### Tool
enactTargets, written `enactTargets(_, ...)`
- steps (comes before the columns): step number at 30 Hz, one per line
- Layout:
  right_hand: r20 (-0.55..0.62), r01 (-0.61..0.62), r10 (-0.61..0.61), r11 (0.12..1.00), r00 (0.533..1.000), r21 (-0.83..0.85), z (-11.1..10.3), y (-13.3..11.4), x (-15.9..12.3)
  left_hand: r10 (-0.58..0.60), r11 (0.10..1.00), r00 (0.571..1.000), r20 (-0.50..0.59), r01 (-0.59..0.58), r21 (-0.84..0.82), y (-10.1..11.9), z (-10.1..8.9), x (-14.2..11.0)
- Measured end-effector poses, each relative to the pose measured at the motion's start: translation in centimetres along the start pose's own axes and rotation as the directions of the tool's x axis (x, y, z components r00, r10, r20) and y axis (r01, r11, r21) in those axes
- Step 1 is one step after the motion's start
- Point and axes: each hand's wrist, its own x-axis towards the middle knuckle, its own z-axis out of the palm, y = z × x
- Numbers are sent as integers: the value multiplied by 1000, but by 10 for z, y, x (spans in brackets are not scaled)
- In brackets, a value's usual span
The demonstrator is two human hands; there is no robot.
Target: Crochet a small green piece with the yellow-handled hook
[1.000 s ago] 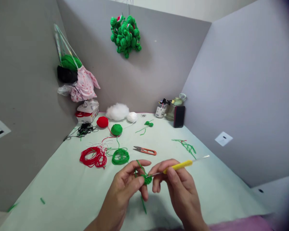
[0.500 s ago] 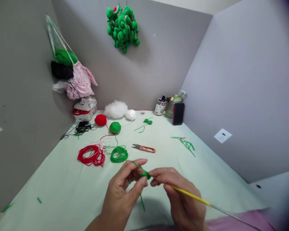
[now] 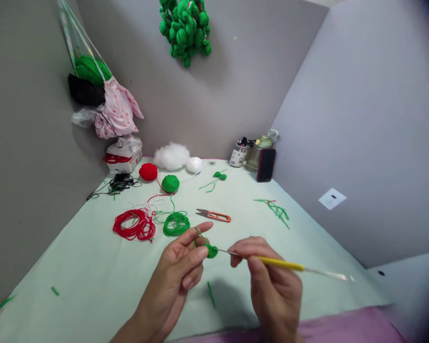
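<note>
My left hand (image 3: 180,267) pinches a small green crochet piece (image 3: 211,251) between thumb and fingers, with green yarn running over the forefinger. My right hand (image 3: 271,286) grips a yellow-handled crochet hook (image 3: 286,265); its metal tip points left into the green piece and its long end sticks out to the right. Both hands hover above the pale green table (image 3: 93,276) near its front edge.
Behind the hands lie orange snips (image 3: 214,216), a green yarn coil (image 3: 176,224), a red yarn coil (image 3: 132,227), red and green yarn balls (image 3: 170,183), white stuffing (image 3: 171,156), a jar and a phone (image 3: 265,165). Green crochet pieces (image 3: 184,26) hang on the back wall.
My right hand swung the hook from pointing up-right to pointing down-right, then drew it slightly away to the right. The view tilted down a little.
</note>
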Motion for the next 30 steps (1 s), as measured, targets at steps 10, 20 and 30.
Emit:
enactTargets(10,145,162,-127,951,981,-264,4,12,-9,109,985,990,-84,-96,145,-21,-3,3)
enactTargets(20,31,-111,109,991,994,79,2,13,3,19,1000,1000,-18,-18,10,-16,-8,14)
enactTargets(30,60,-346,343,897,937,274,-3,24,2,75,976,996,-44,-64,209,-20,-10,8)
